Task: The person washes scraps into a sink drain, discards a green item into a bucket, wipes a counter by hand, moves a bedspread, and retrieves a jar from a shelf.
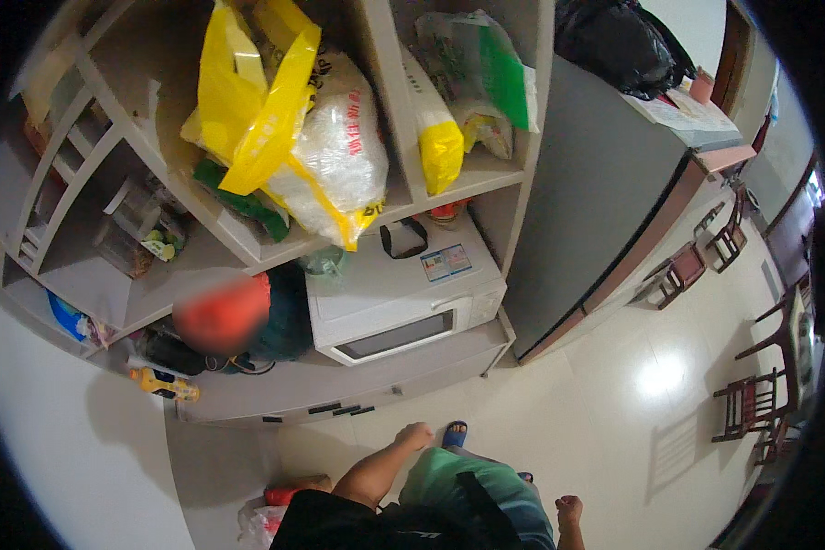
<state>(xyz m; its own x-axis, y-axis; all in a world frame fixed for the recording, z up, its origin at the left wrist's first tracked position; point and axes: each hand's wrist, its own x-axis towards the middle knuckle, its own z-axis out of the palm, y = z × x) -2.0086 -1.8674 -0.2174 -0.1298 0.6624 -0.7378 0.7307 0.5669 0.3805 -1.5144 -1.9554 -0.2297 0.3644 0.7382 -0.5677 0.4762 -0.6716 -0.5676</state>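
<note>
My left hand [416, 436] hangs in front of the low cabinet [403, 374], its fingers curled closed with nothing showing in them. Over the tiled floor at the lower right, my right hand [569, 507] is also closed like a fist, and no object shows in it. Neither hand touches anything that I can see. Nearest to the left hand are the cabinet's front and a blue slipper [455, 434] on my foot. A white microwave oven [403, 293] stands on the cabinet beyond, its door closed and a black strap lying on top.
Shelves above hold a yellow-and-clear plastic bag [344, 137] and other packages. A grey refrigerator [596, 174] carries a black bag [619, 46]. A yellow-labelled bottle [165, 384] lies on the counter. Wooden chairs [750, 405] stand at the right; bags [261, 522] sit at the lower left.
</note>
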